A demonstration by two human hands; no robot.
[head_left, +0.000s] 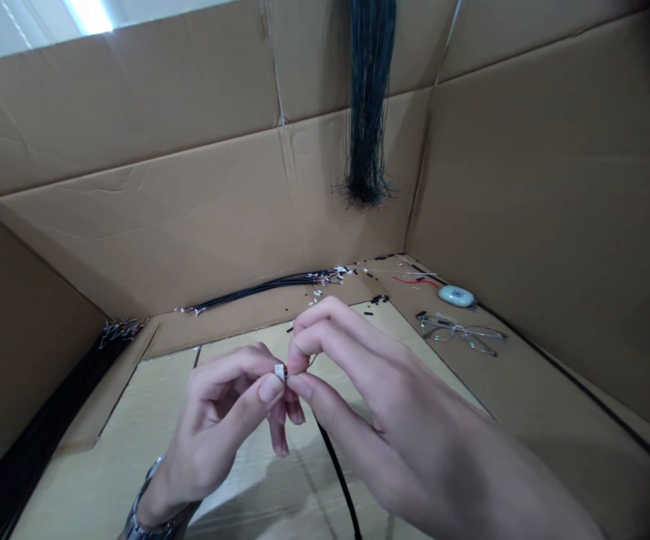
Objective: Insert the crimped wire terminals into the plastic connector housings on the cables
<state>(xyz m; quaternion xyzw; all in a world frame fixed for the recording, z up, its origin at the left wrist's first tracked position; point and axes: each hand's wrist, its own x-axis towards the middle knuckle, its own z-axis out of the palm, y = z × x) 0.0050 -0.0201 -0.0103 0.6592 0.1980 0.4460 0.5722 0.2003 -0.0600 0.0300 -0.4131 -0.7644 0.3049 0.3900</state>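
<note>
A small white connector (280,370) is pinched between the thumb and index finger of my left hand (220,424), which wears a metal watch. Close against it, my right hand (378,390) pinches with thumb and fingertips at a thin wire that enters the connector's side; the fingertips mostly hide the wire. A black cable (336,469) hangs below the hands and runs down to the bottom edge. How far the wire sits inside the connector cannot be made out.
Cardboard walls (190,202) enclose the table (150,420). A bundle of black cables (257,286) lies at the back, another bundle (71,412) at left. Dark thin wires (369,112) hang on the back wall. Glasses (459,330) and a pale rounded device (456,295) lie at right.
</note>
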